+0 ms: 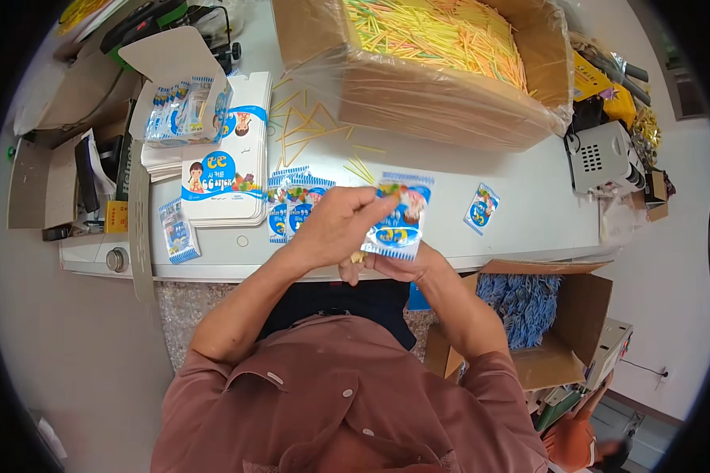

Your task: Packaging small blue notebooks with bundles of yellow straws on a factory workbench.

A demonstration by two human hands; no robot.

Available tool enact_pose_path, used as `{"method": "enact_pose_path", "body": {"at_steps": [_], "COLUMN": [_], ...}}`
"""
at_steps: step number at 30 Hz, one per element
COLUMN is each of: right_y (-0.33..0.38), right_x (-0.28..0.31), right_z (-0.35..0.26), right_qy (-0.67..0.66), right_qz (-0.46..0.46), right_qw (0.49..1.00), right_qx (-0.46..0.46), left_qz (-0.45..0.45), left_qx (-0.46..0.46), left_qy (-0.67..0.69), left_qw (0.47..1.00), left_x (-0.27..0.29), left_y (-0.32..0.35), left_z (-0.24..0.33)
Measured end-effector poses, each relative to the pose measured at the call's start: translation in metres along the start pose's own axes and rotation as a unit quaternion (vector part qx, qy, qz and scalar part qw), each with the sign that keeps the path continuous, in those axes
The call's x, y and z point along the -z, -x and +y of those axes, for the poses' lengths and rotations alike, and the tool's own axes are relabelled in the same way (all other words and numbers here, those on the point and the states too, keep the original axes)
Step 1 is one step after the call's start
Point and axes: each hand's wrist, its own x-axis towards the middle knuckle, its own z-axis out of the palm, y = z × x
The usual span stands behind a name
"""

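A blue-and-white sachet (401,217) with fruit and a cartoon figure on it is held above the table's near edge. My left hand (331,225) pinches its left side between thumb and fingers. Underneath, my right hand (402,266) is partly hidden by the sachet; its fingers curl to the left around a small yellowish piece (359,256), of which only a bit shows. Similar sachets (300,209) lie overlapping just left of my hands. One more sachet (481,209) rests to the right, and another sachet (179,230) at the left.
A plastic-lined carton (442,102) of thin yellow and orange sticks stands at the back. Loose sticks (308,130) lie before it. Flat printed cartons (229,169) are stacked at left beneath an opened display box (185,118) of sachets. A cardboard box (560,315) of blue sachets sits lower right.
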Motion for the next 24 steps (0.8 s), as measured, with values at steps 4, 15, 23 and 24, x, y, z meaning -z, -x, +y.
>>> {"method": "enact_pose_path", "body": {"at_steps": [4, 15, 23, 24], "right_y": [0.005, 0.007, 0.009, 0.01], "right_x": [0.012, 0.092, 0.083, 0.085], "right_z": [-0.012, -0.004, -0.008, -0.01], "right_qy": [0.276, 0.541, 0.457, 0.448], "right_qz": [0.208, 0.378, 0.391, 0.407], "right_qw": [0.931, 0.682, 0.745, 0.743], "right_qx": [0.118, 0.315, 0.288, 0.286], "left_qz": [0.281, 0.361, 0.305, 0.29], "left_qx": [-0.128, -0.089, -0.026, -0.046], "left_qy": [0.058, 0.0, -0.284, -0.352], "left_qw": [0.949, 0.928, 0.909, 0.889], "left_x": [0.022, 0.059, 0.059, 0.055], "left_y": [-0.01, 0.038, 0.049, 0.049], "left_z": [-0.008, -0.038, -0.036, -0.031]}}
